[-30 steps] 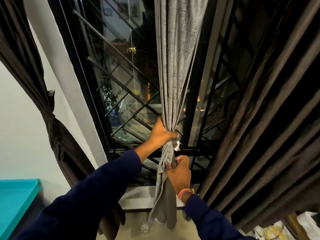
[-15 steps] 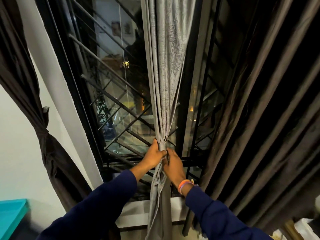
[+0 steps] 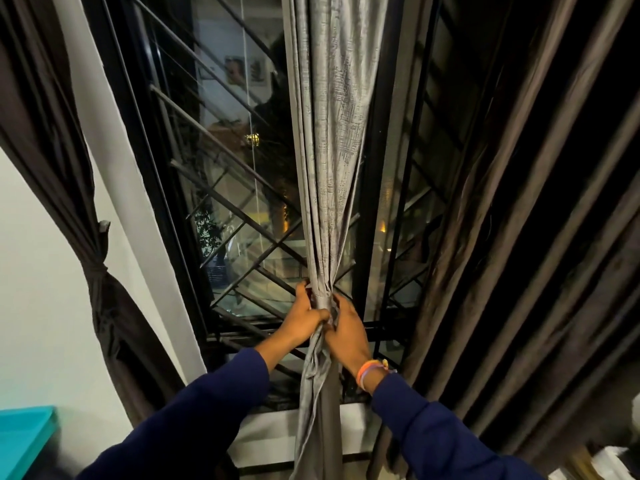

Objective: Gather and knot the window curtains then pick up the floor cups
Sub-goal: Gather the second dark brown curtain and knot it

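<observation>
Head view: the grey curtain [image 3: 332, 168] was clamped by the left hand [image 3: 304, 320] and right hand [image 3: 346, 327]; tension was best held just above that grip while the knot was cinched.

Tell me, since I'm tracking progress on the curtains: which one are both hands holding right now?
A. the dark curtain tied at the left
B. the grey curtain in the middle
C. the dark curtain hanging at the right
B: the left hand and right hand both grip the gathered grey curtain at the window's middle.
</observation>
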